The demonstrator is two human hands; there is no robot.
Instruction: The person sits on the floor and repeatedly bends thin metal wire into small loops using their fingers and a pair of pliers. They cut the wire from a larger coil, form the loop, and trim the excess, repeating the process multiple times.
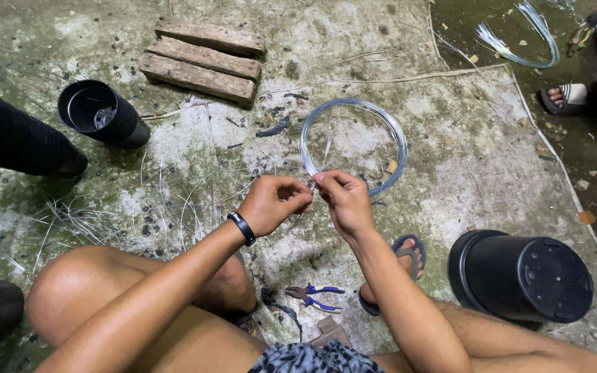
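Wire coil (354, 141) was lying flat on the mossy concrete floor (464, 166), right in front of the person squatting there, and both hands met at its near edge. Left hand (271, 204) was curled nearly shut, thumb and fingers pinched on what looked like the thin wire end; right hand (343, 200) was closed the same way, pinching the strand just beside it, fingertips almost touching. Wire's so thin I honestly couldn't tell exactly where it ran between them.

Blue-handled pliers (319, 297) sat on the ground between the knees, untouched. Black plastic pots around: one on its side by the right leg (519, 276), another open-mouthed up left (101, 114). Loose wire offcuts (174, 193) were scattered left of the coil, three wooden planks (202, 59) beyond them. Someone else's sandalled feet (568, 97) off to the far right, next to a second coil (519, 34).

If you ask me, the trick with this sort of thing was keeping both pinches close together so the strand didn't spring or kink
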